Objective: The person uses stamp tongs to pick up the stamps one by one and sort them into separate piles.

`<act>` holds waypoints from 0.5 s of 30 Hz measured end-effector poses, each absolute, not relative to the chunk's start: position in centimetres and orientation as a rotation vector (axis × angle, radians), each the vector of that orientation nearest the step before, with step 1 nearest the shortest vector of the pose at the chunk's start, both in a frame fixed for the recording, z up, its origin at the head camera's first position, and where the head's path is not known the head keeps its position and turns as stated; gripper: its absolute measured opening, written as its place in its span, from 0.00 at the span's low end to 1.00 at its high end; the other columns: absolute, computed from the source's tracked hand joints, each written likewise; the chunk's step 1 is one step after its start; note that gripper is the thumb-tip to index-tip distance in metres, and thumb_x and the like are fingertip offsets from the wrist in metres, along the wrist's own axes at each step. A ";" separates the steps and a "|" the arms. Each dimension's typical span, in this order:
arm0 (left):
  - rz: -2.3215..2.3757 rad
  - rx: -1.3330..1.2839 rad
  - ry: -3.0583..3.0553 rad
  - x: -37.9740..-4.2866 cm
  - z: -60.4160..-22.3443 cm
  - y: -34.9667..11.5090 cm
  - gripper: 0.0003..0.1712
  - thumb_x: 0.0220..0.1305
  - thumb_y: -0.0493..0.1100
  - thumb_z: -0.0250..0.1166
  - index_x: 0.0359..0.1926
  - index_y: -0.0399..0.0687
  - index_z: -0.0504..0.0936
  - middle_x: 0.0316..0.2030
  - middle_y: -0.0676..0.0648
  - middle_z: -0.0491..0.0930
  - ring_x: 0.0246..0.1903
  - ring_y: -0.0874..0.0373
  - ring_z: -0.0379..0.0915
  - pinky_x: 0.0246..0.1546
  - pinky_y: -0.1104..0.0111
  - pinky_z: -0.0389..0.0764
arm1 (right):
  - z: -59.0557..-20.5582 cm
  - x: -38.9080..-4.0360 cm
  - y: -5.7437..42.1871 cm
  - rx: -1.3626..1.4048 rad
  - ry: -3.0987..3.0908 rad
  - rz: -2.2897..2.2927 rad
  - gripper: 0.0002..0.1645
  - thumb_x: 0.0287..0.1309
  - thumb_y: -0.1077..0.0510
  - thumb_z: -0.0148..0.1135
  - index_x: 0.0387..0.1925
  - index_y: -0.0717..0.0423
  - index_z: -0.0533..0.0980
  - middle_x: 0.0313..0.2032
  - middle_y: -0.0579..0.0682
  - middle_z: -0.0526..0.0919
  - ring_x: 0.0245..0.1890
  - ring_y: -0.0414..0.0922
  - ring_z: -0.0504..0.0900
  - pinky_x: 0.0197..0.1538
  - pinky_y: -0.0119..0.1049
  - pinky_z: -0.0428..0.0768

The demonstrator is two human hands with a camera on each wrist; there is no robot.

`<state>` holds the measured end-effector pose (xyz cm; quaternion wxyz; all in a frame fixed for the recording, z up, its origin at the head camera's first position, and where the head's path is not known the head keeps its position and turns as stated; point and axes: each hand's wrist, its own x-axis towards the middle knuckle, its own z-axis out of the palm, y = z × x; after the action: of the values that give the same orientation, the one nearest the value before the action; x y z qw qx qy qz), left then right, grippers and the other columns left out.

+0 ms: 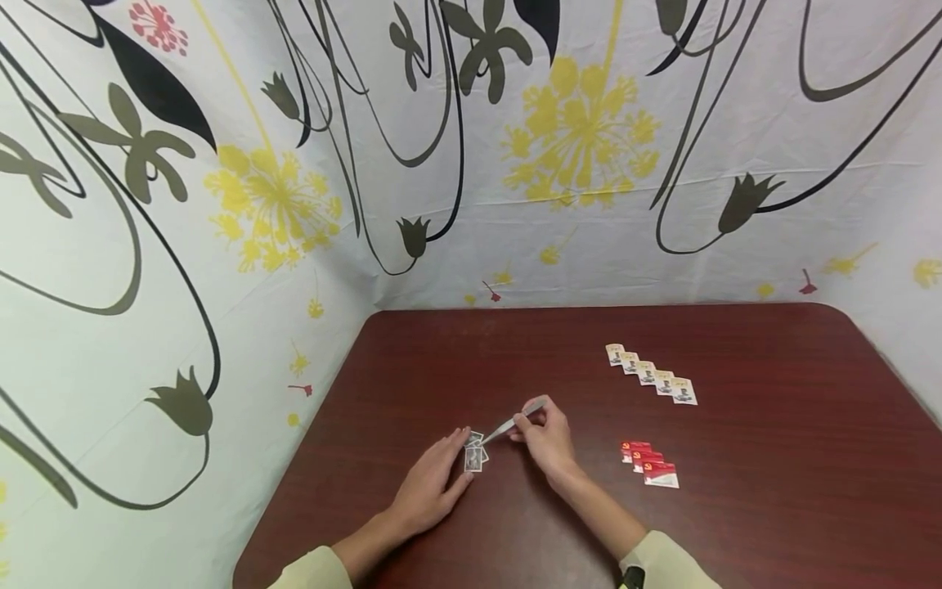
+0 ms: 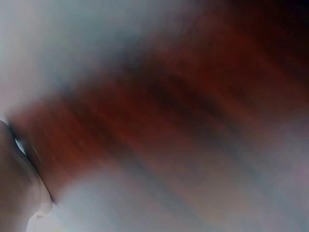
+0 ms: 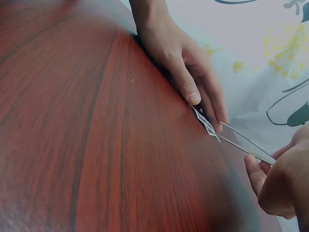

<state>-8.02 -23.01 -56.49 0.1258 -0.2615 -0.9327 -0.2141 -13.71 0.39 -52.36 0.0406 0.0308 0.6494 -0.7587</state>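
Small grey-and-white stamp-like paper pieces (image 1: 474, 460) overlap on the table in the head view. My left hand (image 1: 430, 484) rests beside them, thumb at their near edge and extended fingertips at their far edge. Between its fingers and thumb, my right hand (image 1: 548, 440) holds a pair of silver tweezers (image 1: 506, 427), whose tips point left onto the pieces. The right wrist view shows the tweezers' two arms (image 3: 241, 146) apart, their tips by the pieces (image 3: 205, 122); whether they grip one I cannot tell. The left wrist view is mostly blurred.
On the right of the dark red wooden table (image 1: 780, 425) lies a stepped row of several yellowish-white stamp-like pieces (image 1: 646, 374). Nearer, 3 red-and-white pieces (image 1: 661, 474) overlap. A flower-patterned cloth (image 1: 471, 188) hangs behind and to the left.
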 end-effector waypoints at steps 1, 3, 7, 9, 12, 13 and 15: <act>-0.622 -0.765 -2.712 -8.0 -56.5 -23.0 0.39 0.75 0.45 0.67 0.79 0.36 0.65 0.74 0.38 0.71 0.73 0.41 0.68 0.73 0.45 0.69 | -52.4 -13.7 0.4 0.089 1.993 -2.321 0.08 0.69 0.73 0.63 0.45 0.68 0.71 0.39 0.66 0.85 0.35 0.54 0.89 0.41 0.40 0.91; -0.614 -0.770 -2.707 -8.1 -56.6 -22.9 0.38 0.75 0.44 0.67 0.79 0.35 0.65 0.74 0.38 0.71 0.73 0.41 0.68 0.73 0.45 0.69 | -52.5 -13.7 0.5 0.080 2.000 -2.319 0.08 0.70 0.72 0.63 0.45 0.69 0.71 0.39 0.67 0.85 0.35 0.54 0.89 0.41 0.41 0.91; -0.615 -0.756 -2.729 -8.1 -56.5 -22.9 0.38 0.76 0.43 0.65 0.79 0.36 0.65 0.75 0.40 0.70 0.74 0.43 0.66 0.74 0.46 0.68 | -52.7 -13.8 0.6 0.081 2.003 -2.322 0.08 0.70 0.73 0.63 0.45 0.69 0.71 0.39 0.69 0.85 0.35 0.55 0.89 0.41 0.41 0.91; -0.618 -0.749 -2.742 -8.1 -56.4 -22.9 0.37 0.76 0.44 0.65 0.80 0.36 0.64 0.75 0.41 0.70 0.75 0.44 0.66 0.74 0.47 0.67 | -52.7 -13.7 0.5 0.084 2.006 -2.321 0.08 0.70 0.73 0.63 0.44 0.69 0.71 0.38 0.68 0.85 0.34 0.55 0.90 0.40 0.41 0.91; -0.623 -0.743 -2.751 -8.1 -56.3 -22.9 0.37 0.76 0.44 0.65 0.80 0.37 0.64 0.76 0.41 0.70 0.75 0.45 0.65 0.75 0.48 0.67 | -52.7 -13.7 0.5 0.089 2.008 -2.313 0.08 0.69 0.73 0.63 0.44 0.68 0.71 0.37 0.67 0.86 0.33 0.54 0.90 0.40 0.41 0.91; -0.622 -0.742 -2.753 -8.1 -56.3 -22.8 0.37 0.76 0.44 0.65 0.80 0.37 0.64 0.76 0.41 0.70 0.75 0.45 0.65 0.75 0.48 0.67 | -52.7 -13.7 0.4 0.089 2.010 -2.308 0.08 0.69 0.73 0.63 0.44 0.68 0.71 0.37 0.66 0.86 0.33 0.54 0.90 0.40 0.41 0.91; -0.616 -0.739 -2.756 -8.1 -56.3 -22.8 0.38 0.76 0.44 0.65 0.80 0.37 0.64 0.76 0.41 0.70 0.75 0.45 0.65 0.75 0.48 0.67 | -52.7 -13.6 0.4 0.091 2.019 -2.295 0.08 0.69 0.73 0.63 0.43 0.68 0.71 0.36 0.66 0.86 0.33 0.54 0.90 0.40 0.41 0.91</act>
<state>-8.05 -22.79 -56.29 0.1112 -0.2516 -0.9383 -0.2098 -13.64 0.36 -52.67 0.0418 0.0296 0.6596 -0.7498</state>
